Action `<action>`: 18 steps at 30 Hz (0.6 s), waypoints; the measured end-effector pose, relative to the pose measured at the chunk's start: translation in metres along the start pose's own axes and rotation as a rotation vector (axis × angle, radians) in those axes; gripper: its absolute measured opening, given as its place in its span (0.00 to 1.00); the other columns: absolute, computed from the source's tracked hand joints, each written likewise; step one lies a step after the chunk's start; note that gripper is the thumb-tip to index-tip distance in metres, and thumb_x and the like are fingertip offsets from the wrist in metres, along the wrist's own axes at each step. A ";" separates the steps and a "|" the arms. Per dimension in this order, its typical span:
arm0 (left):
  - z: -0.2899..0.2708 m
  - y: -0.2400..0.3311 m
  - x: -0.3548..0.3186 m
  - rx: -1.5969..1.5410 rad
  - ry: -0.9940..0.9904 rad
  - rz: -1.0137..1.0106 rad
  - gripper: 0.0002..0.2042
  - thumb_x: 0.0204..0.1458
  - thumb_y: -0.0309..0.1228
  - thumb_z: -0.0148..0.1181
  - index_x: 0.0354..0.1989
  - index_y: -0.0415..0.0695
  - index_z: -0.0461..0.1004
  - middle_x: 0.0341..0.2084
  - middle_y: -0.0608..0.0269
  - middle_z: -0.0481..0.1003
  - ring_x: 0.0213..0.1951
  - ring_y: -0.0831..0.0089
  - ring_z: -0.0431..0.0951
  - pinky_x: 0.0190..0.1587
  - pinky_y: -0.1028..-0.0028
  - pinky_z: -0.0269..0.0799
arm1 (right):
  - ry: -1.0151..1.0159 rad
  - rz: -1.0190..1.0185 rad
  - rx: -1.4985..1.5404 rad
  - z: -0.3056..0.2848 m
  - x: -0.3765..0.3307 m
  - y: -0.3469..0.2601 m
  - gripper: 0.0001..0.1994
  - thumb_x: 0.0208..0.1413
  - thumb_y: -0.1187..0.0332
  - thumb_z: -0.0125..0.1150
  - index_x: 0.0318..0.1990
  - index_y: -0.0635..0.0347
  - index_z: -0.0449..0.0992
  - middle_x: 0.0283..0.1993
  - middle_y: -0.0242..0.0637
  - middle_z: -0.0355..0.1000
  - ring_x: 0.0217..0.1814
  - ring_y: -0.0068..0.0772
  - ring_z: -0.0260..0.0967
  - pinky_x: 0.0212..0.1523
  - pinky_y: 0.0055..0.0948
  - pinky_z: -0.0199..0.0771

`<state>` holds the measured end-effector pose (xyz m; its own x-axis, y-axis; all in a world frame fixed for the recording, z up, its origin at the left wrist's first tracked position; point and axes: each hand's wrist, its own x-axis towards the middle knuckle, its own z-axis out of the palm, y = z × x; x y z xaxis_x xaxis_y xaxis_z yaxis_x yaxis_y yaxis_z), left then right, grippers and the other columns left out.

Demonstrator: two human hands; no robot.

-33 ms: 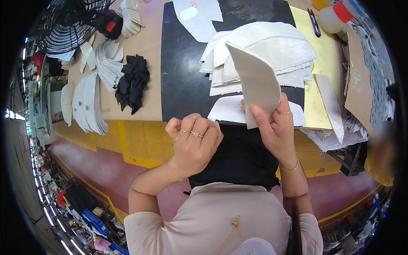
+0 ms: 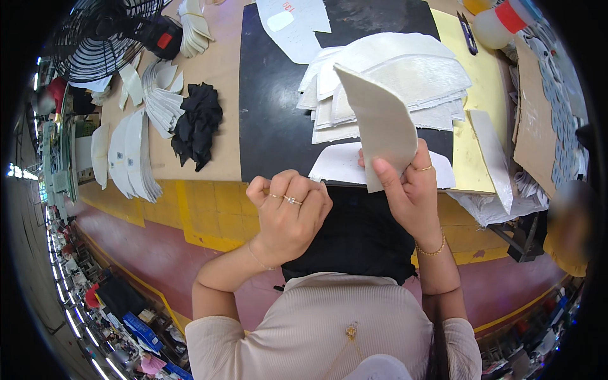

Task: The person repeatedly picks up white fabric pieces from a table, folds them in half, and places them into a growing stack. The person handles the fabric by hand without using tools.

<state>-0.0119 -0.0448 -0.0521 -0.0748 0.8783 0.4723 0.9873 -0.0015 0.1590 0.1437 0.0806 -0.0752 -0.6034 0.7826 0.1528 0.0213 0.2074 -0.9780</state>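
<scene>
My right hand (image 2: 408, 190) grips a curved off-white fabric piece (image 2: 383, 123) by its lower end, thumb on the near face, and holds it upright. Behind it lies a stack of similar off-white pieces (image 2: 405, 66) on a black mat (image 2: 272, 114). A white flat piece (image 2: 339, 160) lies at the mat's front edge, partly hidden by the held piece. My left hand (image 2: 291, 206) is closed with its fingers curled at the table's front edge, near that white piece. Whatever may be in its fingers is hidden.
At left are a black fan (image 2: 104, 38), bundled white strips (image 2: 161, 95), stacked white pieces (image 2: 130, 155) and a crumpled black cloth (image 2: 199, 123). A white template (image 2: 294, 31) lies at the back. To the right are thread snips (image 2: 467, 35), a bottle (image 2: 497, 28) and a cardboard box (image 2: 535, 120).
</scene>
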 end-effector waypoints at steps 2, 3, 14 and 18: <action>0.001 0.001 -0.001 0.001 -0.012 -0.009 0.11 0.35 0.21 0.69 0.21 0.49 0.71 0.27 0.71 0.70 0.36 0.69 0.72 0.41 0.65 0.52 | 0.011 0.011 0.040 0.001 -0.002 0.002 0.15 0.61 0.71 0.59 0.51 0.66 0.66 0.40 0.46 0.76 0.40 0.40 0.78 0.40 0.29 0.75; 0.001 0.001 0.000 0.001 -0.016 -0.013 0.11 0.35 0.21 0.69 0.21 0.49 0.71 0.27 0.71 0.70 0.36 0.69 0.72 0.41 0.65 0.52 | 0.016 0.016 0.059 0.001 -0.002 0.003 0.15 0.61 0.71 0.59 0.51 0.66 0.66 0.40 0.46 0.76 0.40 0.41 0.78 0.40 0.30 0.75; 0.003 0.000 0.006 -0.012 -0.014 -0.032 0.11 0.36 0.20 0.67 0.21 0.45 0.68 0.25 0.66 0.66 0.36 0.69 0.71 0.40 0.64 0.50 | 0.026 -0.038 -0.007 0.001 0.002 0.005 0.15 0.60 0.71 0.60 0.50 0.66 0.67 0.39 0.48 0.75 0.38 0.44 0.77 0.37 0.32 0.74; 0.003 0.000 0.006 -0.032 -0.023 -0.040 0.11 0.37 0.21 0.67 0.22 0.45 0.69 0.26 0.65 0.68 0.36 0.68 0.72 0.40 0.63 0.50 | 0.031 -0.029 0.002 0.001 0.001 0.006 0.15 0.60 0.71 0.60 0.50 0.66 0.67 0.39 0.49 0.75 0.37 0.45 0.77 0.36 0.32 0.74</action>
<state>-0.0116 -0.0381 -0.0523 -0.1104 0.8889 0.4447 0.9786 0.0190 0.2049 0.1420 0.0820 -0.0812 -0.5786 0.7943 0.1852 0.0024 0.2287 -0.9735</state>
